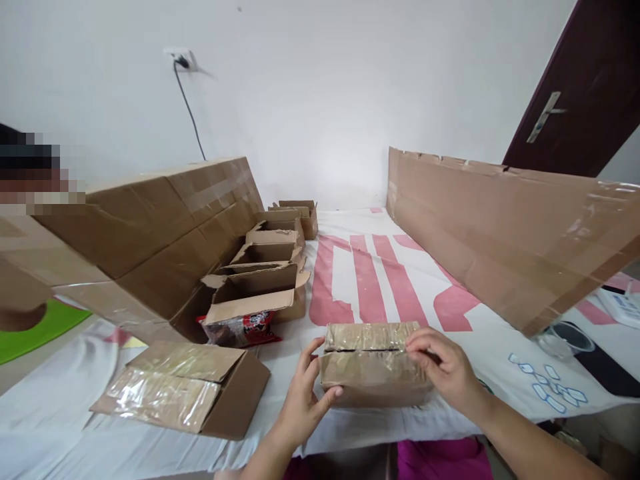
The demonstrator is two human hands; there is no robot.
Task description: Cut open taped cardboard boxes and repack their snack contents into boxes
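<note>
A small cardboard box [375, 377] lies at the table's front edge, its top flaps covered with clear tape and a dark gap running between them. My left hand [306, 393] grips its left end, thumb on the near side and fingers behind. At the top right corner, my right hand [443, 367] is closed, its thumb and fingertips pinching the taped flap edge; whether a loose tape end is between them I cannot tell. Left of my hands rests another taped cardboard box [185, 390]. Behind that one is a red and black snack packet [245, 329].
Several open cardboard boxes [260, 283] line the left side. Tall cardboard walls stand left [165, 233] and right [500, 233] on a white and pink cloth [345, 267]. A clear round tape roll [565, 340] lies at right. Part of another person shows at far left.
</note>
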